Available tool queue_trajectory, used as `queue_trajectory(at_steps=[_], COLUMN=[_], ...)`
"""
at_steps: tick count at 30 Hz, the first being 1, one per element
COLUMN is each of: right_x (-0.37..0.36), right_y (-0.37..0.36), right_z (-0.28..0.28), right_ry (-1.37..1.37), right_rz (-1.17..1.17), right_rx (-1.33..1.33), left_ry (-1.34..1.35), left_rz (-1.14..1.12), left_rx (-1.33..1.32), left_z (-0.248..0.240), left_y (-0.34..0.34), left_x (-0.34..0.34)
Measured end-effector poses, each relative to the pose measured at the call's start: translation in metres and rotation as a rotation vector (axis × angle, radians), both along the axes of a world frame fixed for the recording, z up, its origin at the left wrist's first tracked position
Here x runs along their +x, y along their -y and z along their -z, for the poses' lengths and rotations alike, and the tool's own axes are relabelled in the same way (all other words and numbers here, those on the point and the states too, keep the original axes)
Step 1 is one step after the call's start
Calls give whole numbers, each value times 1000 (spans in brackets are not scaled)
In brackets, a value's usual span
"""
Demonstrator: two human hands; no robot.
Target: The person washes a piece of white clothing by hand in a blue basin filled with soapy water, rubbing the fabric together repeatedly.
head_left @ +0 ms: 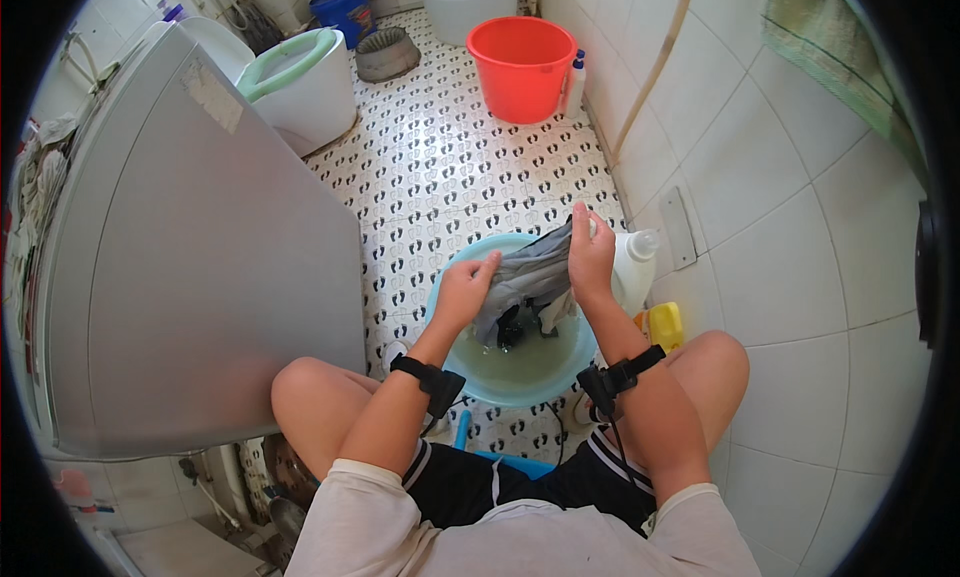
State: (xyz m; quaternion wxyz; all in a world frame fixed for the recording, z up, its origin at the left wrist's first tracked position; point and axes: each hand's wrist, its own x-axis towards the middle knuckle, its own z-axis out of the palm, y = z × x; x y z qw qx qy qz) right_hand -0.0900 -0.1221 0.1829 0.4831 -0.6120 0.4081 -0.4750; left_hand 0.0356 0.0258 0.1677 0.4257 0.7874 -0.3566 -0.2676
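A light blue basin (577, 369) of cloudy water stands on the floor between my knees. Over it, a wet grey garment (533, 273) with darker parts is stretched between my two hands, and its lower folds hang down to the water. My left hand (466, 289) is closed on the left end of the cloth, thumb on top. Higher and to the right, my right hand (592, 254) grips the other end, fingers pointing up. Black and pale cloth (512, 327) shows beneath the grey folds; whether it is one piece with them I cannot tell.
A white jug (633, 274) and a yellow bottle (664, 325) stand right of the basin by the tiled wall. Farther off are a red bucket (522, 75), a white bottle (575, 89) and a toilet (312, 122). A large grey appliance (220, 287) fills the left side.
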Motion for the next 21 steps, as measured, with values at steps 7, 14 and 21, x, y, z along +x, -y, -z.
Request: queue_trajectory(at_steps=[7,14,21], right_x=[-4,3,19], right_y=[-27,-65,-66], right_z=[-3,-17,-6], right_ry=[-28,-114,-107], right_rz=[-216,-416,-194], right_rx=[17,-236,-128], left_ry=[-205,-608,-441], left_rz=[-293,-328,-323], left_rx=[-603,-634,-560], left_z=[14,-20,-17], left_y=[16,27,29], left_x=[-3,-43,-44])
